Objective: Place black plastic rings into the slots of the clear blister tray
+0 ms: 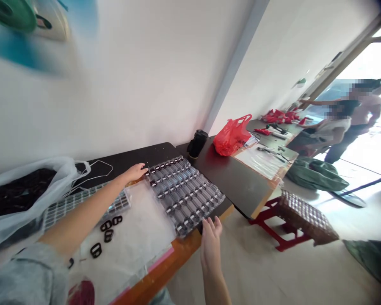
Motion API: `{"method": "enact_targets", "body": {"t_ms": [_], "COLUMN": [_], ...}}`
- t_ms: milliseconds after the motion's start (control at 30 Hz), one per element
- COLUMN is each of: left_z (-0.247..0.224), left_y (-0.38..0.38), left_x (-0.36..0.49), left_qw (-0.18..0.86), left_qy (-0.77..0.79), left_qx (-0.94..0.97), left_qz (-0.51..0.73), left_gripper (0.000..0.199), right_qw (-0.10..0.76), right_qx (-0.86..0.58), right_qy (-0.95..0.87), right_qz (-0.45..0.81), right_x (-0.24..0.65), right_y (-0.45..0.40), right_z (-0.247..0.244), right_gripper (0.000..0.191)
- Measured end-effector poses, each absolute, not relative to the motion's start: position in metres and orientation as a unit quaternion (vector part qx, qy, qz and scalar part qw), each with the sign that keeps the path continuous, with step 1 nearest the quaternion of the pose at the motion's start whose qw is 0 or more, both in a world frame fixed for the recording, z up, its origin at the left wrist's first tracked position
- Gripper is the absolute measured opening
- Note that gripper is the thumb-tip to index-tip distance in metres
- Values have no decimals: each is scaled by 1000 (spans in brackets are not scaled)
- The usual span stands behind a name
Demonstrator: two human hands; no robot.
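A long dark table is seen set against a white wall, its near edge showing orange wood; the room is bright, with a pale floor and an open doorway at the far right, where two other people are seen standing beside the table's far end. On the table further along are found a black cylindrical container, a red plastic bag and sheets of clear plastic; beside the table a red stool is seen bearing a stack of trays. At the near left a clear bag of dark parts is placed; a few loose black buckles are laid on a white sheet.

A clear plastic tray, ribbed and filled with rows of small dark parts, is laid flat on the table between the two hands; its long axis runs from the wall side toward the near edge, slanting to the right, and its near corner is seen projecting slightly over the table's edge.

The left hand is laid open against the tray's far left corner, fingers extended onto it; the right hand is held open with fingers straight, touching or just short of the tray's near corner; contact there cannot be told.
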State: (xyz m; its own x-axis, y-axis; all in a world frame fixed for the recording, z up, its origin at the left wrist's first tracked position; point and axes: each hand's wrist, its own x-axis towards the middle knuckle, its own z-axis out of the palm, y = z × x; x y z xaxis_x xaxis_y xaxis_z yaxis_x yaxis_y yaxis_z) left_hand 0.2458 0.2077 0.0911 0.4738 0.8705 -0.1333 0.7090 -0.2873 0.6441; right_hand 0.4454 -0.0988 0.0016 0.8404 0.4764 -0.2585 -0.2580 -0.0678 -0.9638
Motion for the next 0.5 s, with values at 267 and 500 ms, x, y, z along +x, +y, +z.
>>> {"method": "enact_targets", "body": {"t_ms": [267,500], "left_z": [55,58], "left_y": [244,252], "left_x": [271,273], "left_qw": [301,325], "left_qy": [498,499], "left_qx": [813,803], "left_qz": [32,0], "left_gripper": [30,32], "right_qw": [691,692], "right_qx": [-659,-661], "right_qy": [-40,-12], "right_qz": [292,291], "right_x": [448,466], "right_y": [-92,-87], "right_z": [6,7], "right_gripper": [89,71]}}
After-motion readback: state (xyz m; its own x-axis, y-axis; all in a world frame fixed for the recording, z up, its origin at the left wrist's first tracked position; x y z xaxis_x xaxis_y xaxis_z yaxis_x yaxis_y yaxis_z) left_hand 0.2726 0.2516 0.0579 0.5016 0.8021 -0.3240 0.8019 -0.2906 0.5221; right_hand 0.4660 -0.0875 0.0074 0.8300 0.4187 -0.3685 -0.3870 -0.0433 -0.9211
